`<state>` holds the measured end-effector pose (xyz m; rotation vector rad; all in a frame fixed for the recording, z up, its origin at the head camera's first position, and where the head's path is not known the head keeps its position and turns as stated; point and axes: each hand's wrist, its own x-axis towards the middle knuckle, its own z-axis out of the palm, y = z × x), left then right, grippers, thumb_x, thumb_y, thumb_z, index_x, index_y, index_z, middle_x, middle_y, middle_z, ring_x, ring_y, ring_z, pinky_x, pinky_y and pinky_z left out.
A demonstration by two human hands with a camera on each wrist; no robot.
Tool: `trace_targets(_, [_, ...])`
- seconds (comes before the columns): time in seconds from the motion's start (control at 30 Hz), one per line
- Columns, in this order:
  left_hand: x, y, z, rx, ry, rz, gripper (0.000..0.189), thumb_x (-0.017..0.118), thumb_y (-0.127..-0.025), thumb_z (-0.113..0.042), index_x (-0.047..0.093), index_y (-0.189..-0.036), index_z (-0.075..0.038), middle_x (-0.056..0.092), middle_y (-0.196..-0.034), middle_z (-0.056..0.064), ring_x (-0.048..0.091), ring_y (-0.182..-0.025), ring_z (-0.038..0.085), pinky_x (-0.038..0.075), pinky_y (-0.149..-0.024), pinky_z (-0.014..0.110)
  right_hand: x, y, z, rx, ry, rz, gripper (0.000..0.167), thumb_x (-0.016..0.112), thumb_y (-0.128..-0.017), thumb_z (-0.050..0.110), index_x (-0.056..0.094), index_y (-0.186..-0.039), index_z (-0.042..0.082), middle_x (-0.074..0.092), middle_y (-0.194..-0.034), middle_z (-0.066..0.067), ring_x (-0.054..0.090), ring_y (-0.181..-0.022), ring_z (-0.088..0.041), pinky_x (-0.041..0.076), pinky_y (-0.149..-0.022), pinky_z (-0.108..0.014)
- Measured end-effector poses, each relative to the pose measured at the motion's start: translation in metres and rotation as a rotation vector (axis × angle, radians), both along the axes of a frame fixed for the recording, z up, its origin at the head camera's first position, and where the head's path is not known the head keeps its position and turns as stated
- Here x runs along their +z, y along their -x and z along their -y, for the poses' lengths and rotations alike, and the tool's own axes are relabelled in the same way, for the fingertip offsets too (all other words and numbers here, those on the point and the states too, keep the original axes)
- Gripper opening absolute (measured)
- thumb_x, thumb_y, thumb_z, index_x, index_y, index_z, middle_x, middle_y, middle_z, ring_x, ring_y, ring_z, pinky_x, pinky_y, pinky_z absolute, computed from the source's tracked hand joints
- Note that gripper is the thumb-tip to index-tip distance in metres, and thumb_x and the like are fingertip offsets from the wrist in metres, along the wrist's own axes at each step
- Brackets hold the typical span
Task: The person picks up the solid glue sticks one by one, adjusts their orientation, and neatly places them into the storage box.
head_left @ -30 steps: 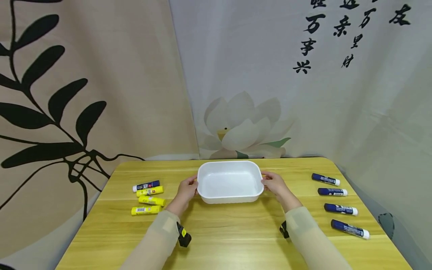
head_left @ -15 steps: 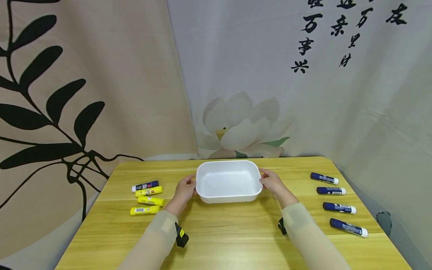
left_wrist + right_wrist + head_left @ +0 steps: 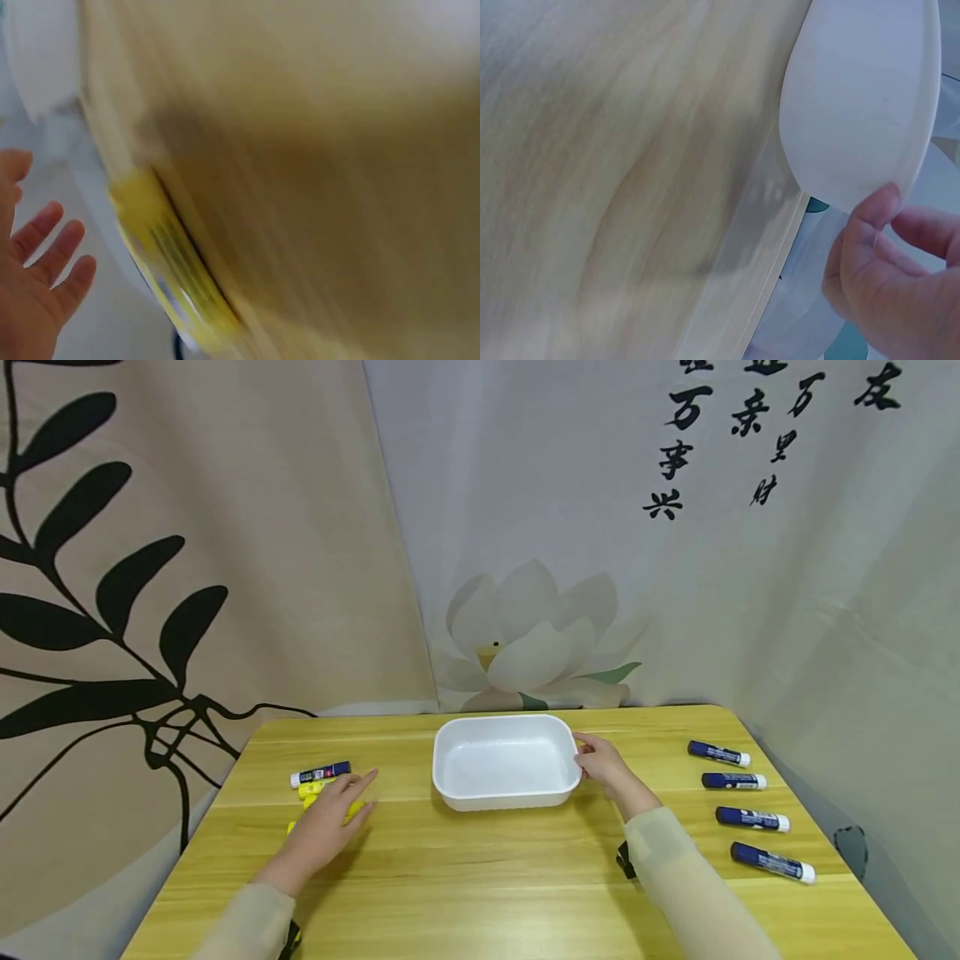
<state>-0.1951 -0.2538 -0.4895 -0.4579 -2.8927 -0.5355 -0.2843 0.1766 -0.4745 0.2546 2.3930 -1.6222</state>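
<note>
A white rectangular plastic tray point(image 3: 495, 802), with nothing in it, sits at the middle of the table's far side. My right hand point(image 3: 606, 770) holds its right end; in the right wrist view, thumb and fingers are at the rim of the tray point(image 3: 862, 105). Over on the left, my left hand point(image 3: 322, 827) is spread above several yellow labelled tubes point(image 3: 312, 788), partly hiding them. In the left wrist view its fingers are extended and apart, beside a blurred yellow tube point(image 3: 176, 262). A dark blue tube with a white end point(image 3: 322, 773) lies just beyond the yellow ones.
Several dark blue marker-like sticks with white ends, the nearest one point(image 3: 772, 862) included, lie in a column on the table's right. The wooden table point(image 3: 480, 885) backs onto a printed curtain point(image 3: 300, 527) with plant, flower and writing motifs.
My left hand has let go of the tray's left end and moved left and nearer, over the yellow tubes. My right hand stays at the tray's right end.
</note>
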Motion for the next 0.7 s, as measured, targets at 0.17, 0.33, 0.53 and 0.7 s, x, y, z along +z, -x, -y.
trace_targets(0.17, [-0.005,-0.013,0.039,-0.002,0.155,-0.119,0.055,0.068,-0.087,-0.022,0.049,-0.138,-0.014,0.056,-0.118,0.013,0.055,-0.107,0.033,0.048,-0.087,0.052,-0.003,0.002,-0.001,0.006,0.007,0.002,0.051,0.047,-0.093,-0.001,0.037,-0.143,0.002,0.046,-0.102,-0.012,0.048,-0.07,-0.014,0.05,-0.077,-0.039])
trace_targets(0.33, [-0.005,-0.022,0.053,-0.03,0.244,-0.096,0.047,0.068,-0.087,-0.022,0.055,-0.132,-0.017,0.058,-0.116,0.013,0.056,-0.107,0.033,0.047,-0.091,0.053,-0.004,0.001,-0.003,0.003,0.012,0.0,0.051,0.047,-0.093,-0.001,0.038,-0.143,0.001,0.046,-0.1,-0.011,0.047,-0.07,-0.013,0.05,-0.077,-0.039])
trace_targets(0.53, [-0.011,-0.022,0.059,-0.071,0.279,-0.099,0.039,0.071,-0.085,-0.018,0.061,-0.122,-0.016,0.06,-0.105,0.003,0.061,-0.093,0.022,0.052,-0.083,0.042,-0.003,0.001,-0.003,-0.006,0.015,0.005,0.05,0.047,-0.093,-0.001,0.038,-0.143,0.002,0.046,-0.099,-0.011,0.047,-0.072,-0.015,0.049,-0.077,-0.039])
trace_targets(0.7, [-0.019,-0.021,0.063,-0.09,0.289,-0.096,0.044,0.071,-0.083,-0.009,0.058,-0.123,-0.018,0.06,-0.105,0.002,0.062,-0.094,0.021,0.054,-0.081,0.038,-0.002,0.001,-0.002,-0.016,0.025,0.011,0.05,0.047,-0.093,-0.001,0.039,-0.143,0.004,0.046,-0.099,-0.01,0.047,-0.072,-0.015,0.049,-0.076,-0.038])
